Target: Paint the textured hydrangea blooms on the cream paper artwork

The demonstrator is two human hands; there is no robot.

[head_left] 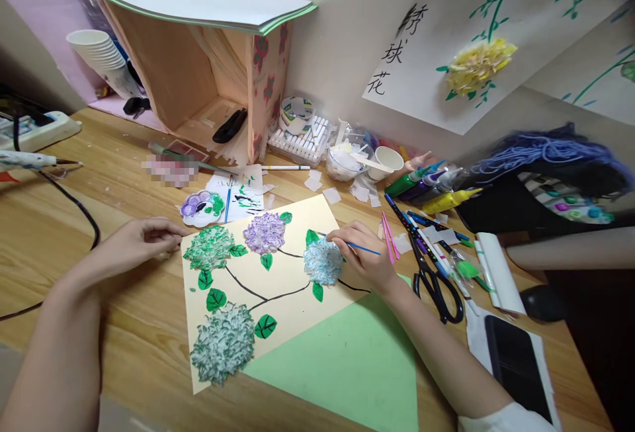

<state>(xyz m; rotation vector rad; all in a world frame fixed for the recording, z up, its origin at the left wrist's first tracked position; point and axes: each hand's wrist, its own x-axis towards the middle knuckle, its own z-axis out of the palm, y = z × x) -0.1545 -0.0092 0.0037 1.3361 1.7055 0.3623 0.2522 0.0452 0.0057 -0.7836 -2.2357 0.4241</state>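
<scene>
My right hand is closed around a thin blue paintbrush, its tip at a green leaf above the blue-and-white flower. My left hand has its fingers pinched together at the left edge of the cream paper. Raised flowers in green, purple and grey-green are on this sheet too. Black stems and painted green leaves run between them. Under its lower right side lies a light green sheet.
Behind the paper are a paint palette with purple and green paint and a paint-smeared paper. Black scissors, pens and paint tubes crowd the right side. A phone lies front right; a glue gun sits far left.
</scene>
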